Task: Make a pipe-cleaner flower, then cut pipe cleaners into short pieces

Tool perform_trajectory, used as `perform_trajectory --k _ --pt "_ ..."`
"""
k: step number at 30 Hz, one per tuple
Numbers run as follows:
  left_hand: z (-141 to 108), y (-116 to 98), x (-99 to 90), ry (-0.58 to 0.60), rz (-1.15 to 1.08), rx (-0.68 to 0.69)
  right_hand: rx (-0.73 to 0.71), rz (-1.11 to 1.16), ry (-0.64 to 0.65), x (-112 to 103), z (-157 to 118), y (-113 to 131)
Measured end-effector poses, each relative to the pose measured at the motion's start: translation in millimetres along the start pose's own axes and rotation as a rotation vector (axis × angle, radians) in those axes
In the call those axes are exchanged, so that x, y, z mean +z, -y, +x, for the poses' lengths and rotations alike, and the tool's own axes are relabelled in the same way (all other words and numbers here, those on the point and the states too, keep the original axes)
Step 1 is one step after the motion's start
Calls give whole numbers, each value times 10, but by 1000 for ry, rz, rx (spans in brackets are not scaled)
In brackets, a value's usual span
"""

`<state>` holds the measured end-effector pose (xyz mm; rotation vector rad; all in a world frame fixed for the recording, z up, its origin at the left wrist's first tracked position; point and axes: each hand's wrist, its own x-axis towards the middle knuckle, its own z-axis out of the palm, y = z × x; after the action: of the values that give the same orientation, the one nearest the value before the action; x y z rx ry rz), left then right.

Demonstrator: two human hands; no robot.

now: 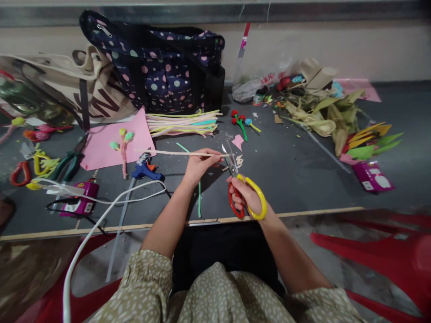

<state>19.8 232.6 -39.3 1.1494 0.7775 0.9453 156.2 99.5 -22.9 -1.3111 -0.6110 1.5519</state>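
Tabletop [310,184], dark grey and pale-edged, spans my feed; pale wall [380,56] behind, red plastic chair [377,255] below right. Navy patterned fabric bag [164,78] stands at back, pastel fuzzy-stem bundle [183,123] before it. Above tabletop I see left hand [200,167], fingers pinched on slim cream stem [171,153]; right hand [247,194], fingers curled around red-and-yellow-handled metal scissors [233,170], blades parted near stem's right end.
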Motion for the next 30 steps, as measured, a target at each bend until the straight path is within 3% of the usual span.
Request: perform_trajectory --k 30 --pt "18 18 25 -67 -17 22 106 104 16 82 10 100"
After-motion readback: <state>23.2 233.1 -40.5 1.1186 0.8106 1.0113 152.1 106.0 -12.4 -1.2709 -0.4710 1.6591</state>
